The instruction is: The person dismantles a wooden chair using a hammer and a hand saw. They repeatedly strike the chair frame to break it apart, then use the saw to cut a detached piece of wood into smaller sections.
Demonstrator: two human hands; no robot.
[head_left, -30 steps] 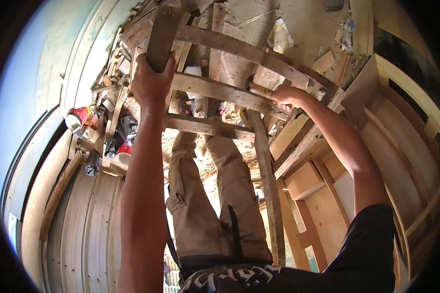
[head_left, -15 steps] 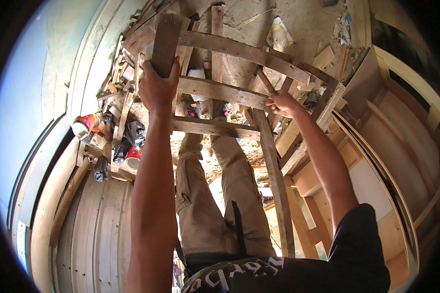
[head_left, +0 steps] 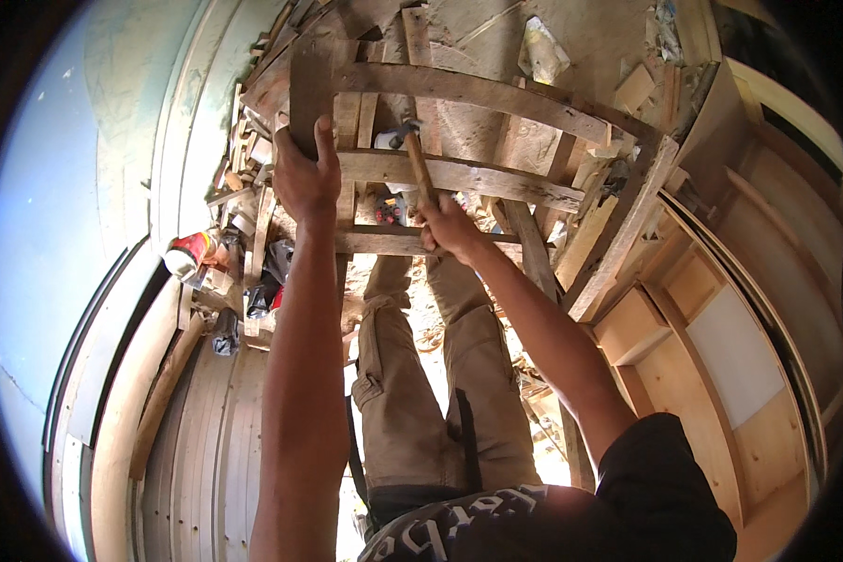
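My left hand (head_left: 307, 183) is wrapped round a short, dark wooden board (head_left: 311, 89) at the left end of a rough wooden frame. From that side several weathered slats run across, among them a far slat (head_left: 478, 91), a middle slat (head_left: 496, 182) and a near slat (head_left: 384, 242). My right hand (head_left: 451, 229) is closed on the wooden handle of a hammer (head_left: 420, 167). The hammer's dark head lies beyond the middle slat, to the right of the board and apart from it. The handle crosses over the middle slat.
Wood offcuts and a red-and-white can (head_left: 185, 255) lie to the left, beside a black plastic bag (head_left: 225, 332). Light wooden cabinet frames (head_left: 712, 375) stand on the right. A blue wall (head_left: 75, 169) rises at far left. My legs and shoes are beneath the frame.
My right hand has swung the hammer leftward, bringing its head closer to the board. My left hand keeps its grip on the board. The whole view has shifted slightly.
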